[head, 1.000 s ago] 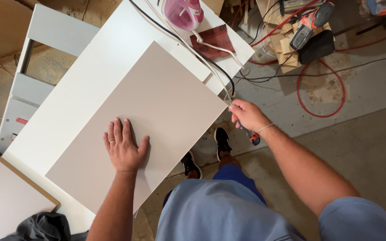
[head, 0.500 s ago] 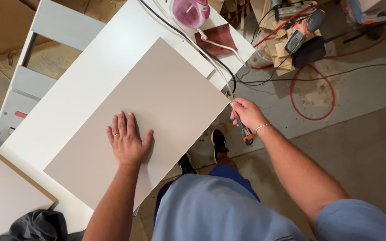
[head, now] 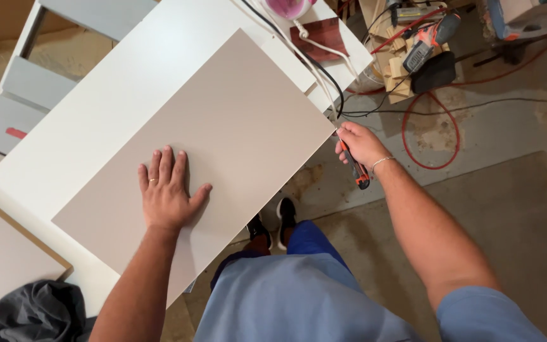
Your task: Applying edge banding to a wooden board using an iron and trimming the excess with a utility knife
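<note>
Top view of a workbench. A beige panel (head: 223, 145) lies flat and askew on a white board (head: 96, 120). The left hand (head: 166, 190) rests palm down on the panel's near half, fingers spread, gripping nothing. The right hand (head: 362, 144) is clenched around an orange-and-black utility knife (head: 354, 170), held at the panel's right corner, just beside its edge. A cordless drill (head: 428, 41) and a red cable (head: 438, 120) lie on the floor beyond.
</note>
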